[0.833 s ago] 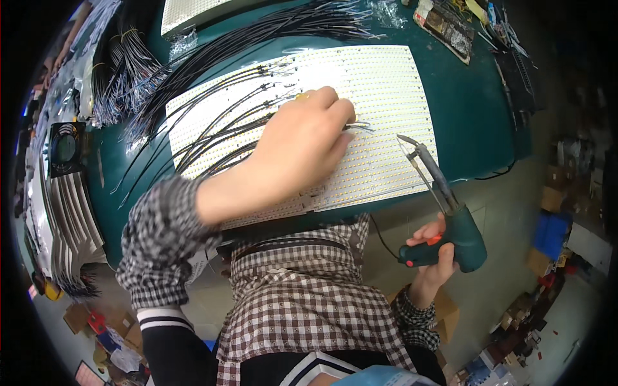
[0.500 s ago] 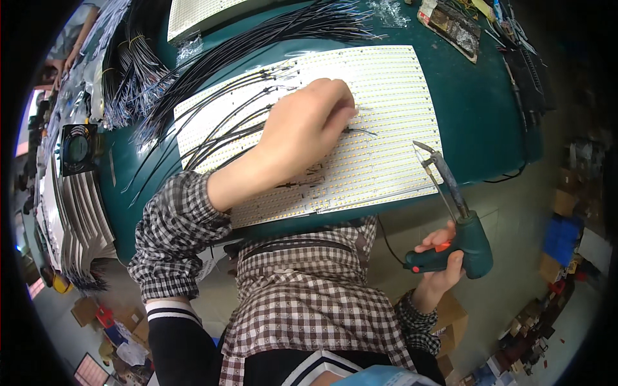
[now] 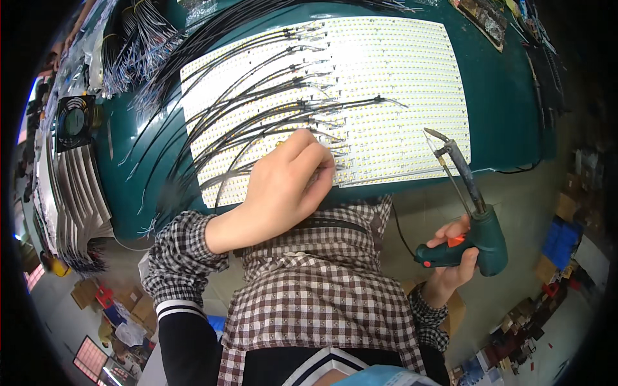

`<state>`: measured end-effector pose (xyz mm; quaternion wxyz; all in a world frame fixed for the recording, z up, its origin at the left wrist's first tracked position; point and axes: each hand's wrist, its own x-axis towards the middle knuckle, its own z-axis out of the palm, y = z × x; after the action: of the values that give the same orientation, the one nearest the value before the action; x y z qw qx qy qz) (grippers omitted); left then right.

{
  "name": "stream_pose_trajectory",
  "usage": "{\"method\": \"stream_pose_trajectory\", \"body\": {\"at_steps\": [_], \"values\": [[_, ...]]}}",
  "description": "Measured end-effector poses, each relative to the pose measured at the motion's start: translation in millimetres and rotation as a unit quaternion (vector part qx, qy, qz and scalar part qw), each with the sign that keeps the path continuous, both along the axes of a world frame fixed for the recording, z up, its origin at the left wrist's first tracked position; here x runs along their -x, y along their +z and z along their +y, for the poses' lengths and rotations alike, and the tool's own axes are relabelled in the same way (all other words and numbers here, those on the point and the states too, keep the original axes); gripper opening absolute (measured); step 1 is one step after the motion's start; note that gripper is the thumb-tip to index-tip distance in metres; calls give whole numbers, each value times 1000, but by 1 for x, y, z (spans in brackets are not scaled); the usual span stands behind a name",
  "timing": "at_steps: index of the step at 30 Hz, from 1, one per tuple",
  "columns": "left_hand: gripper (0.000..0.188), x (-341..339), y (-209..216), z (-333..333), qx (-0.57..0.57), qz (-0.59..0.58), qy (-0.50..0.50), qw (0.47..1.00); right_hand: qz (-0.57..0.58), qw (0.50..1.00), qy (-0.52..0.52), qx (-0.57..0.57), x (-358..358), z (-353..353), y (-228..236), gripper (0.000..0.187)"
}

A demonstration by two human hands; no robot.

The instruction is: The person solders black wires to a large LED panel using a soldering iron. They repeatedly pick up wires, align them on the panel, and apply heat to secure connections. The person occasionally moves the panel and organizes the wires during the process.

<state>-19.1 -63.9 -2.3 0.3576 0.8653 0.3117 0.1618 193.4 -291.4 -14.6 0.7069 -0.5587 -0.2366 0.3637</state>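
A white sheet of LED strip boards (image 3: 405, 77) with rows of small yellowish chips lies on the green table. Several black cables (image 3: 254, 93) with bared ends run across its left half. One cable (image 3: 360, 103) reaches further right than the rest. My left hand (image 3: 283, 183) is over the board's near edge, fingers curled in a pinch; what they hold, if anything, is hidden. In my right hand (image 3: 454, 257) is a green soldering gun (image 3: 487, 241) with a red trigger, held beyond the near edge. Its tip (image 3: 436, 135) points up over the board's right part, apart from it.
Bundled cables (image 3: 145, 45) lie at the far left, with a small black fan (image 3: 75, 122) and a stack of pale sheets (image 3: 77, 186) nearer. A dark-stained tray (image 3: 483, 22) sits at the far right. The green table (image 3: 502, 122) extends beyond the board.
My left hand has moved from the board's middle toward its near edge, uncovering the cable ends there. The soldering gun stays in my right hand. The view has shifted, with the board higher in it.
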Motion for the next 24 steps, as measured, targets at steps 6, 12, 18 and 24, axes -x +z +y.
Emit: {"method": "stream_pose_trajectory", "body": {"at_steps": [6, 12, 18, 24], "values": [[13, -2, -17, -2, -5, -75, 24, 997, -11, 999, 7, 50, 7, -8, 5, 69], [15, -1, -21, -2, -28, -84, 22, 996, -21, 997, 19, 77, 18, -13, 9, 68], [14, -3, -30, -5, -59, -101, 23, 993, -5, 992, 92, 81, 25, -13, 11, 59], [15, -2, -27, -6, -57, -87, 25, 994, -52, 982, 148, 106, 29, -14, 7, 62]]}}
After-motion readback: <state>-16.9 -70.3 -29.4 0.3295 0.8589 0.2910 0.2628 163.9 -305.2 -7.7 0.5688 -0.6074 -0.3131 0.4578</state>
